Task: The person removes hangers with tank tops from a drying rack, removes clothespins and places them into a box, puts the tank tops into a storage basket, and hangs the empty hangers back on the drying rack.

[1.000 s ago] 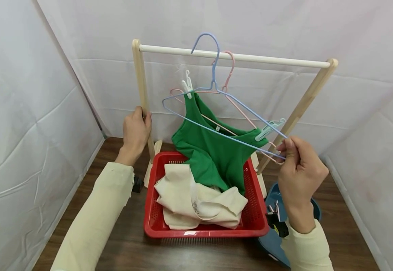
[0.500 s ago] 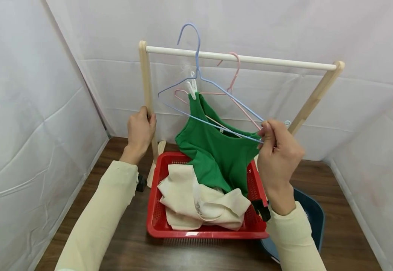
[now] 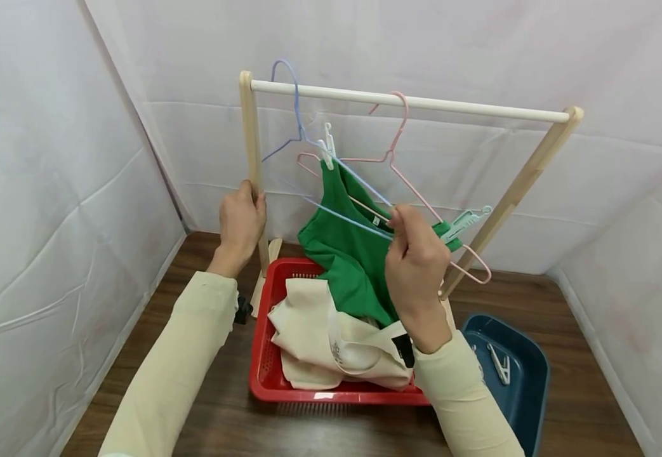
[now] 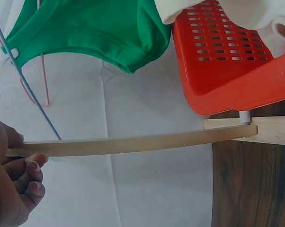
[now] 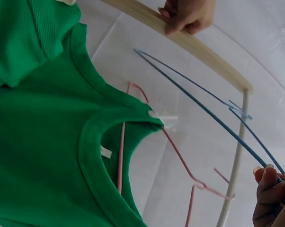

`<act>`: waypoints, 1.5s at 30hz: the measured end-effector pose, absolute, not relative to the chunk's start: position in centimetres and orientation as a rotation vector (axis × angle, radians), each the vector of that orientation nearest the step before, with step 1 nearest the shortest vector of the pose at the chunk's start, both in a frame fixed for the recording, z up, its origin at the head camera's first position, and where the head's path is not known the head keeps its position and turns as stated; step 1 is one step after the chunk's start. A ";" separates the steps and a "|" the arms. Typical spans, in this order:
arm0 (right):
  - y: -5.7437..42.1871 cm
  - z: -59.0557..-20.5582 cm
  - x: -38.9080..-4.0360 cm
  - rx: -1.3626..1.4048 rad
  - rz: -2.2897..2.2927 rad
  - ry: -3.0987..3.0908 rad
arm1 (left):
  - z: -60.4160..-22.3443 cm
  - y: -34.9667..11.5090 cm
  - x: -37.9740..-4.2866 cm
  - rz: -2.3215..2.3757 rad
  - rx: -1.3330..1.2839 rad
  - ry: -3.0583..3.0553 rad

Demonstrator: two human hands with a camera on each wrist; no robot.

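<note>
My left hand (image 3: 242,219) grips the left wooden post (image 3: 251,133) of a small clothes rack, its fingers wrapped round the wood in the left wrist view. With thumb and fingertips, my right hand (image 3: 419,266) pinches one end of a thin blue clothes hanger (image 3: 298,108). The hanger's hook is at the left part of the white rail (image 3: 479,109); whether it rests on it I cannot tell. On the same rail hangs a pink hanger (image 3: 400,130) with a green sleeveless top (image 3: 359,279), held by a white clothes peg (image 3: 327,149) and a pale green clothes peg (image 3: 464,225).
A red perforated basket (image 3: 342,397) stands in front of the rack with cream cloth (image 3: 308,311) in it. At the right, a dark blue tray (image 3: 527,381) holds a white peg (image 3: 499,364), partly hidden by my sleeve. White sheeting surrounds the wooden surface.
My right hand has moved left with the blue hanger, whose hook has shifted left along the rail and, in the last half second, lower. My left hand keeps gripping the post.
</note>
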State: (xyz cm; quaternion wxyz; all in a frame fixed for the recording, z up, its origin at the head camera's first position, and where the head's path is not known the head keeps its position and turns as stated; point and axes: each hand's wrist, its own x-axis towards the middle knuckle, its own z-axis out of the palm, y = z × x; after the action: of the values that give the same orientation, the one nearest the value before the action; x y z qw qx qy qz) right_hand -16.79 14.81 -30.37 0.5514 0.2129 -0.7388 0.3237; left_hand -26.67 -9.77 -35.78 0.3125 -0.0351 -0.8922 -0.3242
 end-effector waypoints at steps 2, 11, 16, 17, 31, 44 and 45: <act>14.5 -30.9 -16.9 0.542 0.767 -1.759 | -35.8 -9.7 -26.7 -0.860 -0.096 -2.360; 13.1 -32.3 -16.4 0.606 0.766 -1.841 | -35.6 -9.5 -27.0 -0.869 -0.089 -2.367; 12.6 -32.9 -16.1 0.607 0.778 -1.912 | -35.6 -9.6 -27.0 -0.871 -0.084 -2.368; 12.6 -33.1 -16.0 0.614 0.781 -1.921 | -35.6 -9.6 -27.1 -0.869 -0.083 -2.367; 11.9 -35.0 -15.1 0.611 0.842 -2.078 | -35.6 -9.7 -27.1 -0.862 -0.072 -2.359; 13.7 -35.7 -14.2 0.557 0.827 -2.121 | -35.5 -9.6 -26.9 -0.855 -0.073 -2.348; 14.0 -35.7 -14.2 0.551 0.827 -2.113 | -35.5 -9.5 -26.9 -0.853 -0.075 -2.346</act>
State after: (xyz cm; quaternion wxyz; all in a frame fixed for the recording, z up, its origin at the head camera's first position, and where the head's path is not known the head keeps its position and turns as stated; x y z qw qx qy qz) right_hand -14.17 14.02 -35.69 0.3925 0.2169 -0.8324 0.3256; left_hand -26.88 -9.55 -35.48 0.3166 -0.0286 -0.8910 -0.3241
